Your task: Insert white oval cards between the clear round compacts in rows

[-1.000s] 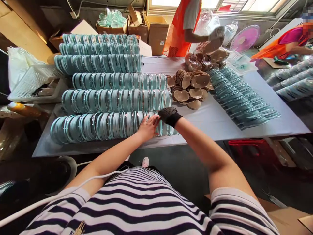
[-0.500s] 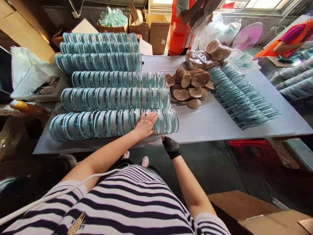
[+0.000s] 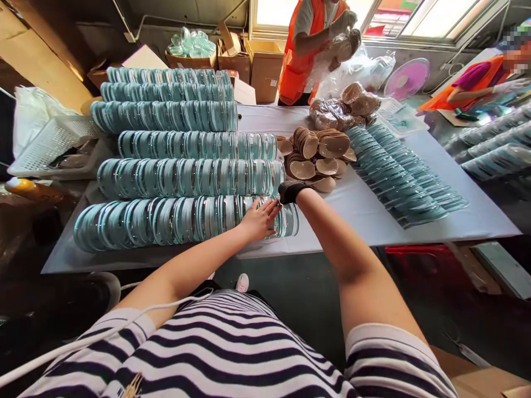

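Note:
A long row of clear, teal-tinted curved pieces with pale bands [image 3: 166, 221] lies along the table's near edge. My left hand [image 3: 260, 220] is bare and rests on this row toward its right end, fingers apart and stretched out. My right hand [image 3: 289, 192], in a dark mesh glove, is beside my left fingertips, between the front row's right end and the second row [image 3: 191, 178]. Its fingers are hidden, so what they touch does not show. Just beyond it, brown oval pieces [image 3: 302, 168] lie in stacks.
More teal rows [image 3: 166, 116] lie behind. At right, two rows of clear pieces [image 3: 402, 177] slant across the white table [image 3: 357, 221]. A white basket [image 3: 58, 143] stands left. A person in an orange vest [image 3: 296, 61] handles a plastic-wrapped bundle; another person [image 3: 477, 85] works far right.
My right hand has moved up and away from me, from the table's edge to the row's far side. My left hand has slid slightly right along the row. The view has shifted a little.

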Motion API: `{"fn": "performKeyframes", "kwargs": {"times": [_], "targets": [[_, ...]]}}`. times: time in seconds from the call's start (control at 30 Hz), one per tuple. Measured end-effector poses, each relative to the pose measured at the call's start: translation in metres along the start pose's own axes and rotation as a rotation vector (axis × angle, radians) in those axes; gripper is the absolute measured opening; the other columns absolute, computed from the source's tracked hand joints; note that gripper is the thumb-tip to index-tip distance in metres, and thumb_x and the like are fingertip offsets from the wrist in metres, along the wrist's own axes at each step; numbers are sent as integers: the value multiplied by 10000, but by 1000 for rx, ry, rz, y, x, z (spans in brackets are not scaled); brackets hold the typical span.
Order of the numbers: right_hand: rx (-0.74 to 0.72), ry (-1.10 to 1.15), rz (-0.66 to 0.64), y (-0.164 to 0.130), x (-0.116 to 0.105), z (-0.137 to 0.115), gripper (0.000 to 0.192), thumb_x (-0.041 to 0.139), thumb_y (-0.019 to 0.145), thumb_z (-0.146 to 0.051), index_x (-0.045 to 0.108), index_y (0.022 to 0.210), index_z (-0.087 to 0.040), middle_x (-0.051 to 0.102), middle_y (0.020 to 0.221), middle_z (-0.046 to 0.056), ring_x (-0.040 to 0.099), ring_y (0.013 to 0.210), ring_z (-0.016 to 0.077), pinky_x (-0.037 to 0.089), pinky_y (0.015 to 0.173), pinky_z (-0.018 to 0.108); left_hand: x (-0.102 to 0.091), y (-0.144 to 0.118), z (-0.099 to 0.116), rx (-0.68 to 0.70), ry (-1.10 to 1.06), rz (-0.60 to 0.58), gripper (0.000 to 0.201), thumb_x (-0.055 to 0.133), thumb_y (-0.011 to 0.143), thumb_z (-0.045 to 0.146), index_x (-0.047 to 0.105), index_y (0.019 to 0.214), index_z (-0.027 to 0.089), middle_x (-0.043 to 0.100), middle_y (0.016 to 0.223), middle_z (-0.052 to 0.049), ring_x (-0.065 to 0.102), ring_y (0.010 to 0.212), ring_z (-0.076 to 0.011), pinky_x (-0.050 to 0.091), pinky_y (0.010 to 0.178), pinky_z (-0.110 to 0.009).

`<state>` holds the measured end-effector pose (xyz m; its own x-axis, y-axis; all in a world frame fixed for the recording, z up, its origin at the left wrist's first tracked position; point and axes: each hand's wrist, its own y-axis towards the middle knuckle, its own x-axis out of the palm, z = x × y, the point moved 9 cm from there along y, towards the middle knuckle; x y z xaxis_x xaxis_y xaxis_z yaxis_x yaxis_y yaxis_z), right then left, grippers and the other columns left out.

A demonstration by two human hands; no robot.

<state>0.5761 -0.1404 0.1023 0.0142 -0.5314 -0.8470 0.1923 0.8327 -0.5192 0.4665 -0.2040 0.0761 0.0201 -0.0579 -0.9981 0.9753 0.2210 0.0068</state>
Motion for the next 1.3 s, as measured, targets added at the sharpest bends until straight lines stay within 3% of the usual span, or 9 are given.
{"fn": "performKeyframes", "kwargs": {"times": [0.13,0.33,0.47,0.57,0.7,0.83,1.03,1.3], "targets": [[37,-46,-49,-3,9,0,444,650,810,-257,659,1205,-55,668,1155,239,646,1076,321,517,891,419,0,-1,1,6,-2,-3,803,496,899,554,265,1543,135,252,1606,-131,252,1473,-297,158,1196,-559],[34,-43,-117,-7,8,0,424,667,810,-252,678,1190,-65,677,1166,215,657,1073,296,525,902,386,1,-1,-1,-7,17,-1,814,507,892,561,260,1544,141,235,1613,-118,257,1471,-296,175,1189,-567],[62,-55,-82,-12,3,-4,435,686,789,-215,674,1192,-54,675,1158,236,632,1117,344,512,924,461,0,-2,-1,3,22,2,802,500,898,550,256,1547,145,224,1616,-114,258,1471,-292,176,1192,-559],[82,-56,-22,-15,1,-9,393,578,845,-146,651,1215,-35,661,1170,258,609,1159,356,506,930,484,1,-2,-3,-6,15,-1,811,493,897,556,247,1549,140,218,1618,-116,254,1473,-291,180,1189,-562],[73,-31,30,-19,4,-11,374,475,886,-117,645,1206,-25,651,1179,268,615,1155,345,513,919,456,3,-2,-3,2,18,9,816,487,895,561,241,1550,141,206,1621,-124,245,1476,-289,171,1188,-565],[79,1,10,-18,9,-1,391,582,850,-213,655,1189,-34,664,1149,264,638,1097,356,532,882,469,3,-2,-3,-3,21,5,815,476,898,561,233,1553,141,223,1617,-126,232,1482,-289,155,1193,-557],[41,13,-36,-7,7,6,368,651,801,-209,687,1137,-62,699,1115,187,673,1004,267,535,873,342,-1,-4,-1,-4,27,-8,807,485,902,550,240,1550,136,239,1612,-125,237,1481,-286,159,1194,-553],[-68,12,123,-20,6,-14,309,505,894,-195,672,1140,-111,679,1134,203,636,1091,291,487,876,362,0,-4,-2,-6,17,6,848,535,876,549,241,1549,124,257,1601,-165,243,1479,-302,151,1197,-549]]}}
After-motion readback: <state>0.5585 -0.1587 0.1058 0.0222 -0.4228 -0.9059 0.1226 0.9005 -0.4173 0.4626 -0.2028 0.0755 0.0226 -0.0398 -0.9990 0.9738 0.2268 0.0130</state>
